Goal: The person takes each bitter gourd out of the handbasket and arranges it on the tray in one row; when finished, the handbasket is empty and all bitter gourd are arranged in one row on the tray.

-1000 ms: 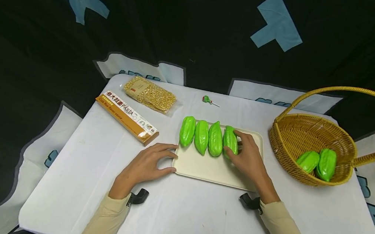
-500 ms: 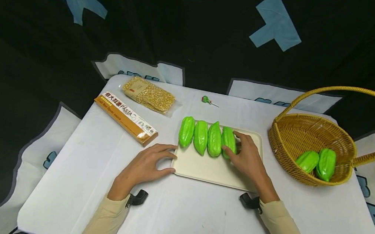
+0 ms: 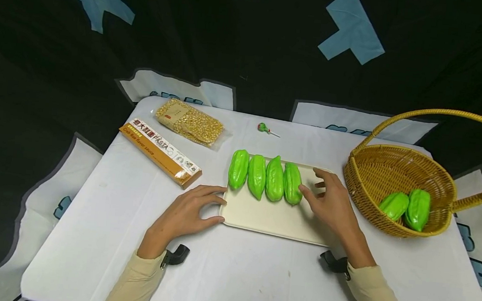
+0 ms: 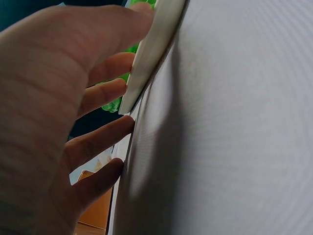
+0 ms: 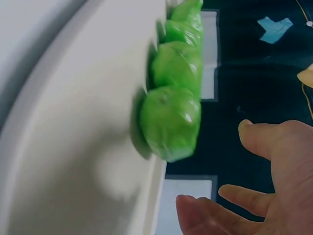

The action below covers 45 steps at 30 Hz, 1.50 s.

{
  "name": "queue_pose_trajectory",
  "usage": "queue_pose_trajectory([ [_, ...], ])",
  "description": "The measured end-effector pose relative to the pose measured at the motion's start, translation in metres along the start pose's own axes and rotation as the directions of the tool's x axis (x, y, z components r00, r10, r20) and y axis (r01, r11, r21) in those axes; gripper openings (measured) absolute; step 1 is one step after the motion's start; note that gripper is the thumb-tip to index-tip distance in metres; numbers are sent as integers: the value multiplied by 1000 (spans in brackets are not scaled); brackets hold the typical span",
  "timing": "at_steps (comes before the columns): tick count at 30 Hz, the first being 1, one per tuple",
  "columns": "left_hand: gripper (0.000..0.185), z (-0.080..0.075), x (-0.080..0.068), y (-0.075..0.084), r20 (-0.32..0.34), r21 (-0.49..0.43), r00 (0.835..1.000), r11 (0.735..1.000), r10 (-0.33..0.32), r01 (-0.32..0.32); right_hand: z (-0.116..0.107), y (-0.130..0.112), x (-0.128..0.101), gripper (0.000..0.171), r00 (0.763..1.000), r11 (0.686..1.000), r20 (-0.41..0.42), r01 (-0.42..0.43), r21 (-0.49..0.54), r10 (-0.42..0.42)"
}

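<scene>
Several glossy green ridged fruits, like star fruit, lie side by side along the far left part of a cream tray (image 3: pixel 261 219). The rightmost green fruit (image 3: pixel 292 183) is closest to my right hand (image 3: pixel 334 206). That hand hovers over the tray's right part with fingers apart, holding nothing; a gap separates it from the fruit in the right wrist view (image 5: pixel 171 125). At the tray's left edge is my left hand (image 3: pixel 185 215), fingers and thumb spread. In the left wrist view the left thumb (image 4: pixel 132 24) touches the tray rim (image 4: pixel 151 49).
A wicker basket (image 3: pixel 398 171) with a tall handle stands at right, two green fruits (image 3: pixel 417 210) inside. At left lie a pasta box (image 3: pixel 161 152) and a bag of yellow kernels (image 3: pixel 189 122). A lollipop (image 3: pixel 264 128) lies behind the tray on the white-covered table (image 3: pixel 233 283).
My right hand has let go of the rightmost green fruit and moved right, away from it. That fruit sits slightly further left, close to its neighbour. The left hand stays at the tray edge.
</scene>
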<state>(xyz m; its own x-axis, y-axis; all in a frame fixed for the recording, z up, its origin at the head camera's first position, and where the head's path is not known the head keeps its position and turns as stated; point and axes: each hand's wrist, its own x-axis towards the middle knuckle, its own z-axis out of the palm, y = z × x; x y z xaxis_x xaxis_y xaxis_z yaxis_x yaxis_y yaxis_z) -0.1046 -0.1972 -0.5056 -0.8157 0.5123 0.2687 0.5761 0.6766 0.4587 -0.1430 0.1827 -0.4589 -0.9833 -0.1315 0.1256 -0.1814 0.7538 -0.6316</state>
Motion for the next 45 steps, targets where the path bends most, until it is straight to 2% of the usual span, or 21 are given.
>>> queue_pose_trajectory([
  [7,40,0,-1,0,0,-4,1000,1000,-5,5,-27,3,-6,64,998,1000,-60,6,-9,-6],
  [14,40,1,-1,-2,10,-4,1000,1000,-14,14,-62,8,-14,66,992,995,-120,-60,-83,50],
  [21,40,1,0,-1,1,-2,1000,1000,-5,5,-92,26,-17,63,981,988,-181,-92,-121,69],
  [30,40,0,-1,-1,-8,-2,1000,1000,2,-2,-111,51,-23,70,981,971,-113,-173,-163,156],
  [36,40,0,-1,-1,-8,-5,1000,1000,0,0,-116,69,-26,73,970,947,-81,-242,-211,230],
  [45,39,1,-1,-1,-26,4,999,1000,20,-20,-119,84,-27,73,960,921,-64,-280,-272,273],
])
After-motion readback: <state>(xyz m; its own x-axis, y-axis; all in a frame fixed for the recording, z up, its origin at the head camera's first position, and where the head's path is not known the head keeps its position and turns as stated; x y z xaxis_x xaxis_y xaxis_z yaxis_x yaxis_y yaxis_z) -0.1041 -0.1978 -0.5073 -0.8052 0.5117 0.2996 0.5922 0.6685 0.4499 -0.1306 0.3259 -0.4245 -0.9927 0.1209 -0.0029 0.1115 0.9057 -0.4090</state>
